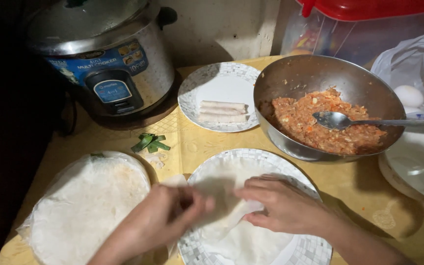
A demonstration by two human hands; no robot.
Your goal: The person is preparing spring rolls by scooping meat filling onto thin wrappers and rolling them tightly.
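A thin white wrapper sheet (pixel 241 240) lies on a patterned white plate (pixel 315 250) at the front. My left hand (pixel 165 216) pinches the sheet's left edge, fingers closed on it. My right hand (pixel 283 203) presses on the folded part of the same sheet at the middle. Both hands meet over the plate's upper half. Whether filling is inside the fold is hidden by my fingers.
A stack of round wrappers in plastic (pixel 87 206) lies at left. A steel bowl (pixel 290 78) of orange minced filling holds a spoon (pixel 339 120). A plate (pixel 197 86) carries three finished rolls (pixel 223 111). A rice cooker (pixel 104 59), green leaf pieces (pixel 150 142), empty plates (pixel 418 167) and eggs in a bag (pixel 408 95) stand around.
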